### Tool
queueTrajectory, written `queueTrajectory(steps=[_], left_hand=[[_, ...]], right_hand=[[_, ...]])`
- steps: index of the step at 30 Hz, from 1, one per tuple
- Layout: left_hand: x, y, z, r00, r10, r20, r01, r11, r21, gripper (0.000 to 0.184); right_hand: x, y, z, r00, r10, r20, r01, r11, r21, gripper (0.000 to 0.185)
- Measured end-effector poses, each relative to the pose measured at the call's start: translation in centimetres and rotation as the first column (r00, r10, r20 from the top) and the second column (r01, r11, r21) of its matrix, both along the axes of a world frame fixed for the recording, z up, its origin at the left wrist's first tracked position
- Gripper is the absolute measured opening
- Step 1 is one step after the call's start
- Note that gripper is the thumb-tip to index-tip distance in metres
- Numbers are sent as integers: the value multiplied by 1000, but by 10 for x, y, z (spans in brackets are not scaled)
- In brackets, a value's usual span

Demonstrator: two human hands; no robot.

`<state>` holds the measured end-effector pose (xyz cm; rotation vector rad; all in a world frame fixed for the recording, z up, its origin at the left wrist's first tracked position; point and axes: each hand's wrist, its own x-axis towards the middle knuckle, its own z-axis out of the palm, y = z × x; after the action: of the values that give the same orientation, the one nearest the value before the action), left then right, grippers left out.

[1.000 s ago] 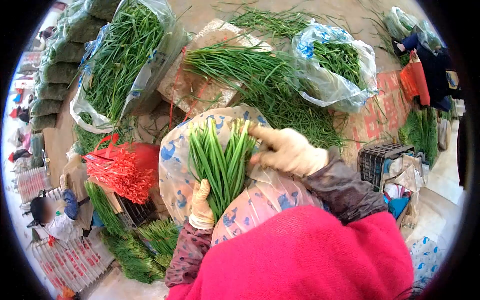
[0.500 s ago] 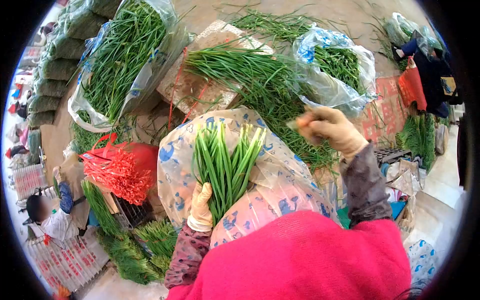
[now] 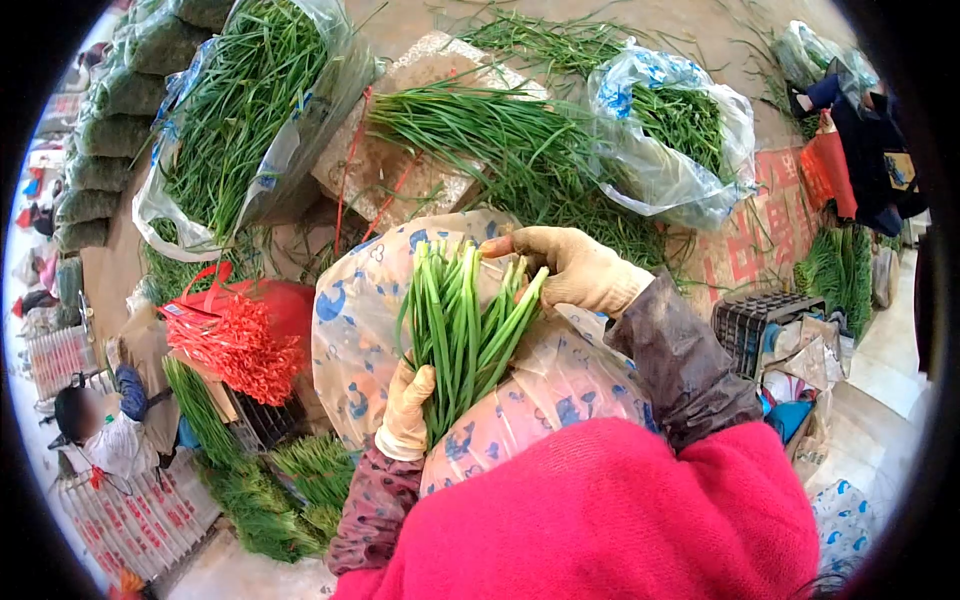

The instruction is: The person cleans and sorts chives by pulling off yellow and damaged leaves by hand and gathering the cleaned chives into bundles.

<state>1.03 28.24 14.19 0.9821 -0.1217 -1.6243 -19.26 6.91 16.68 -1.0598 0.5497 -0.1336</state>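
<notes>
A bunch of green chives [image 3: 462, 330] stands in front of my chest, its pale stalk ends pointing away from me. My gloved left hand [image 3: 405, 410] is wrapped round the lower leafy part. At the top, my gloved right hand [image 3: 585, 268] has its fingers about the pale ends on the right side, with one finger stretched over the tips; part of its grip is hidden by stalks. Under the bunch, a clear plastic sheet with blue prints [image 3: 350, 330] covers my lap.
Loose chives [image 3: 480, 125] lie across a dirty white foam block [image 3: 430, 60]. Plastic bags of greens stand at left [image 3: 245, 120] and right [image 3: 675, 125]. A red bag [image 3: 290, 310] with red ties [image 3: 235, 340] is at my left. Black crates [image 3: 745, 325] stand at right. Other people sit nearby.
My right hand has come in from the upper right to the stalk ends of the bunch. The bunch has shifted slightly right in my left hand, its ends closer together.
</notes>
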Motion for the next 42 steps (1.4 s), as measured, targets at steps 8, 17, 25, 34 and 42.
queueTrajectory(steps=[8, 17, 25, 34, 42], left_hand=[[-4, -3, 5, 999, 25, 37, -26, 999, 26, 44], [4, 4, -5, 991, 88, 97, -97, 991, 95, 47], [3, 1, -1, 985, 169, -18, -165, 978, 127, 45], [4, 7, 2, 982, 140, 124, -143, 990, 10, 44], [0, 6, 4, 995, 12, 103, -11, 1000, -10, 41]], right_hand=[[-8, 10, -11, 971, -153, -185, 90, 947, -307, 47], [-75, -29, -17, 662, -681, -314, -56, 372, -926, 14], [-75, -4, 2, 735, -437, -519, -257, 529, -809, 36], [8, -3, 4, 898, -439, -2, 320, 658, -681, 33], [32, 0, 14, 916, -246, -316, -24, 754, -656, 30]])
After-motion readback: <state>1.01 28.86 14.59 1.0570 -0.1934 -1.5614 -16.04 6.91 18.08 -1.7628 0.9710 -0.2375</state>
